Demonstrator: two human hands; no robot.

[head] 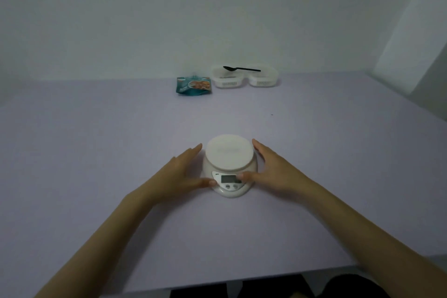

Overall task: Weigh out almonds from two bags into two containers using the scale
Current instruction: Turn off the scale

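Left hand (183, 172) and right hand (271, 169) flank the scale (229, 157) that sits between them, fingers straight along its base and thumbs touching its front beside the display, neither curled round anything. This looks like setting up: the scale is being positioned or switched on, its platform bare. Next a container must be fetched from well beyond the fingertips, where the containers (227, 83), a spoon (242, 69) across them and a bag (193, 85) lie.
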